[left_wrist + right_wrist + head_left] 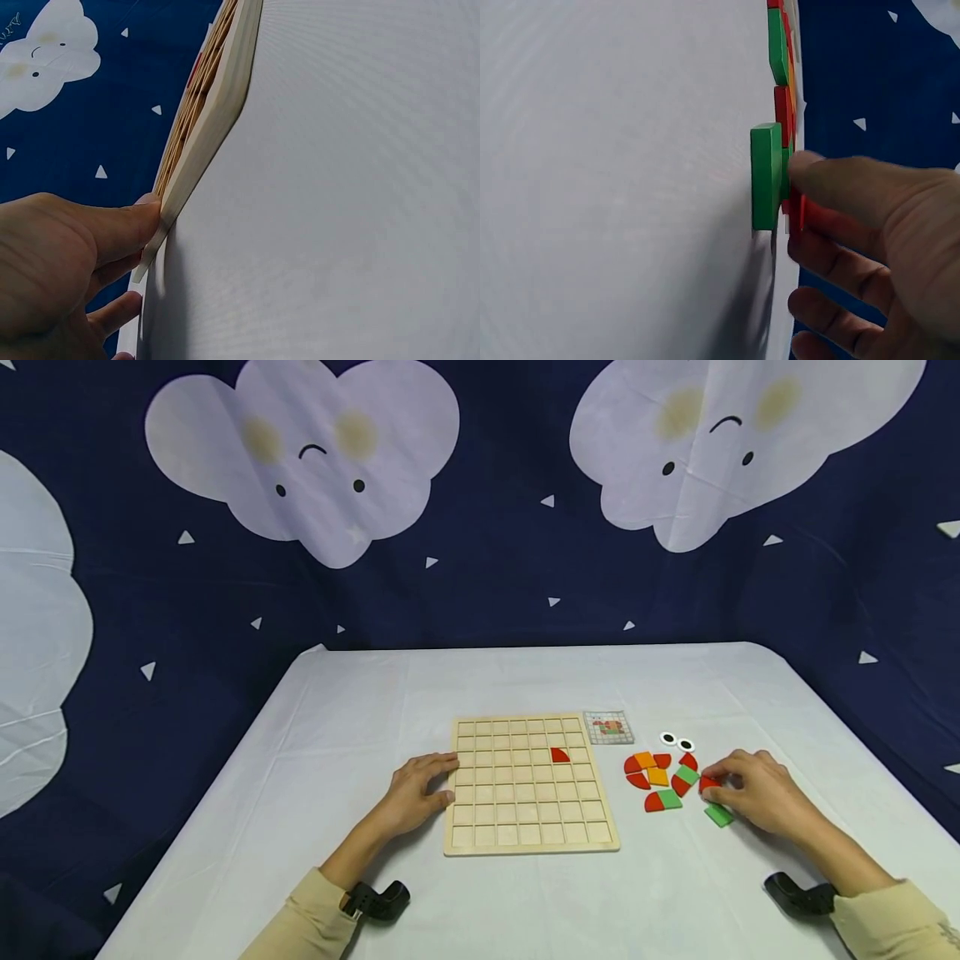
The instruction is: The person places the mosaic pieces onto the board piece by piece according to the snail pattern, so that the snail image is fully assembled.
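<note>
A square wooden grid board (507, 793) lies on the table with one red quarter-circle piece (559, 755) in a cell toward its upper right. At the board's left edge rests my left hand (412, 793), its thumb and fingertips touching the side; the left wrist view shows the thumb (127, 229) against the wooden rim. To the right of the board, my right hand (765, 793) pinches a red piece (798, 214) between thumb and fingers, partly hidden by them. Close beside that hand lies a green piece (718, 814).
Several red, orange and green pieces lie between board and right hand, including an orange square (657, 777) and a green piece (670, 799). Two eye discs (677, 742) sit behind them. A pattern card (609, 727) lies by the board's upper right corner. White cloth covers the table (360, 710).
</note>
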`<state>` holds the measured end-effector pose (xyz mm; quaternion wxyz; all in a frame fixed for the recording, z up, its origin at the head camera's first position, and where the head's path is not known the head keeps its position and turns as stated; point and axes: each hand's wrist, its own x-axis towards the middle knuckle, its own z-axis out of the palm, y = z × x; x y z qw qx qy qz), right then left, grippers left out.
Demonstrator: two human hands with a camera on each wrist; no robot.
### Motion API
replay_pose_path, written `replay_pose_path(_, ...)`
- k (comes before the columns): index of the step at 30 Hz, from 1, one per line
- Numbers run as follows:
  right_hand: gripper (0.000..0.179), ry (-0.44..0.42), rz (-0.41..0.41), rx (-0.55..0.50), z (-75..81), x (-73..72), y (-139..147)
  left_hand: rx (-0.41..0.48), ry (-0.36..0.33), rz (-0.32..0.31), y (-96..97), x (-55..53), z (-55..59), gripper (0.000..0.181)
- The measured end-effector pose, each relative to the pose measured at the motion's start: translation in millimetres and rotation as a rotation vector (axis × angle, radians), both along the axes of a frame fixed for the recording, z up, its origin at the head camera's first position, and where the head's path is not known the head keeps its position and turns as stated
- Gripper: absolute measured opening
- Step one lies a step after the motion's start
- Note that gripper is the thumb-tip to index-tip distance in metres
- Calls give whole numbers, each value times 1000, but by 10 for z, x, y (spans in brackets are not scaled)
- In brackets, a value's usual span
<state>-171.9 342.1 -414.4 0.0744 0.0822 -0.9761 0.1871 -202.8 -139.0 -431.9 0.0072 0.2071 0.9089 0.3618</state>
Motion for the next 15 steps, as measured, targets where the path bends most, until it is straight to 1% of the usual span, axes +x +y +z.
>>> replay_pose_path(4, 24, -4, 21, -41, 55, -11, -95, -4, -7, -2, 0, 3, 6, 47)
replay_pose_path(7, 24, -38, 35, -72, 104, -44, -220, -2, -10, -2, -1, 5, 5, 47)
replay_pose_path(11, 27, -67, 52, -90, 142, -119, -427, 4, -11, -2, -2, 1, -4, 47)
replay_pose_path(15, 25, -59, 90, -115, 152, -206, -646, 7, -13, 1, 0, -6, -7, 47)
